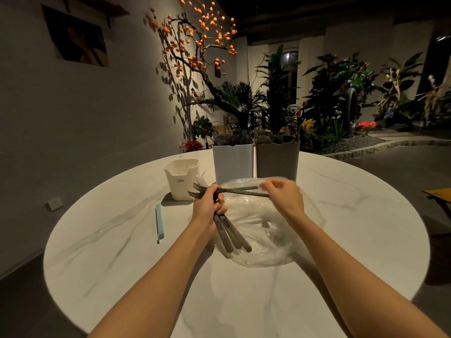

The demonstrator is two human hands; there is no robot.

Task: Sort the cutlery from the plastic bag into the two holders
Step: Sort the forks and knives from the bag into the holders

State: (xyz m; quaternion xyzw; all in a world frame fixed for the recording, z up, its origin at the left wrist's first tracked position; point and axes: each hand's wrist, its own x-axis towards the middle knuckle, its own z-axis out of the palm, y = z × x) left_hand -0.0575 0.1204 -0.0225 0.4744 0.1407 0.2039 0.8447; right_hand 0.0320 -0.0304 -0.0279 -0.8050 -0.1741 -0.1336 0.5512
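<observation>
Your left hand [207, 206] has its grip curled tight round a bundle of dark metal forks with grey handles [228, 231], taken at the necks so the handles fan down toward you and the tines [196, 190] stick up past the knuckles. Your right hand [284, 193] pinches the handle end of two more thin dark forks [240, 190], which lie crosswise with their tines at your left hand.

Both hands hover over a crumpled clear plastic bag [263, 230] lying on the round white marble-patterned counter [122, 240]. Whether any cutlery is left inside it is hard to tell through the folds.

Judged by look, the forks are stiff, fairly light singly but weighty as a bunch, and smooth enough to slide against each other. Hold them at the neck or upper handle, clear of the tines, and square the bunch before lowering it. The bag is soft and limp and will give no support.

Left of the bag lies a slim pale blue strip [159, 223]. Beyond it stands a small cream plastic tub [181, 181], holding something clear.

Behind the bag stand the two tall holders, touching or nearly so: a white holder [233, 162] on the left and a grey holder [277, 162] on the right, both already crowded with dark cutlery. Plants fill the room beyond.
</observation>
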